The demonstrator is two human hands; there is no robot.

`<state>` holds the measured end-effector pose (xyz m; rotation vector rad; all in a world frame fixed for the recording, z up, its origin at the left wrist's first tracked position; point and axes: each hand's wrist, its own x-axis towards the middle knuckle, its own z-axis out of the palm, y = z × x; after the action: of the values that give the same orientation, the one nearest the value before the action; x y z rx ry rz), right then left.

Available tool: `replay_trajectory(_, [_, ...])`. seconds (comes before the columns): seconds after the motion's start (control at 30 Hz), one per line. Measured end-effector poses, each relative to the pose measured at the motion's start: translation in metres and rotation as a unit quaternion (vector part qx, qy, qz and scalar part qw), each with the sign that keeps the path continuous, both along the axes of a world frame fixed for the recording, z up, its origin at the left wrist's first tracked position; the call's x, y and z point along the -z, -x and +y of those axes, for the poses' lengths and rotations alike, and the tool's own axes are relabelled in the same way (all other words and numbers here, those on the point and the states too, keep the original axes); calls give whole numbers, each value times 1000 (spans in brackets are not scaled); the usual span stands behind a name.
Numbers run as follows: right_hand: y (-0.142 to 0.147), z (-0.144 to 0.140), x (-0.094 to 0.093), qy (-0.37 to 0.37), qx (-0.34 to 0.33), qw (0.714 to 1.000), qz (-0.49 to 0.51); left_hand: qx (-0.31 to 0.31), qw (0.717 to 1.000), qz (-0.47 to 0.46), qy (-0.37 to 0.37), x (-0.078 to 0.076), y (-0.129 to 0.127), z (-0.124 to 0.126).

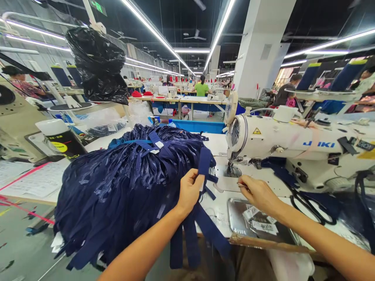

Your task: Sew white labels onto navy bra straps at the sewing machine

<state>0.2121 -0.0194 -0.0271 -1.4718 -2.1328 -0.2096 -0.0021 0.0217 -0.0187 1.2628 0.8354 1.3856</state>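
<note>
Setting: garment factory floor, long tube lights overhead, rows of sewing tables running back to a white pillar [258,47].
Left hand: left hand [190,190] closed in a pinch on a navy strap [204,164], thumb and fingers gripping it just below its upper end; the strap's lower lengths hang over the table's [218,144] front edge.
Right hand: right hand [258,193] well apart from the left, fingers curled around a small metal tool [241,185] whose tip points left; what kind of tool cannot be told.
Bundle: large pile of navy straps [117,191] heaped at the left of the table, tied across the top with a blue band [140,143].
Machine: white Juki sewing machine [290,146] at right, its needle area just beyond both hands.
Tray: shallow metal tray [234,212] holding paper labels, beneath the right wrist.
Nearby: black scissors [310,205] on the table at right; black plastic bag [98,64] hanging at upper left.
Background: person in a green top [201,88] seated at a far table.
</note>
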Motion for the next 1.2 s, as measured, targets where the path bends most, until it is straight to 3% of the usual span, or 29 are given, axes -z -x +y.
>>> replay_trajectory(0.1, [17, -7, -10, 1, -26, 999, -37, 71, 997, 29, 25, 0, -6, -3])
replay_trajectory(0.23, [42, -8, -26, -89, -25, 994, -50, 90, 992, 78, 32, 3, -7, -4])
replay_trajectory(0.37, [49, -4, -29, -167, -69, 977, -111, 99, 990, 98, 14, 4, -6, -3])
replay_trajectory(0.73, [48, -3, -22, -201, -69, 963, -166, 80, 983, 152, -56, 10, -6, -4])
replay_trajectory(1.2, [47, -2, -23, -203, -92, 958, -182, 3, 946, 274, -174, 14, -5, -4])
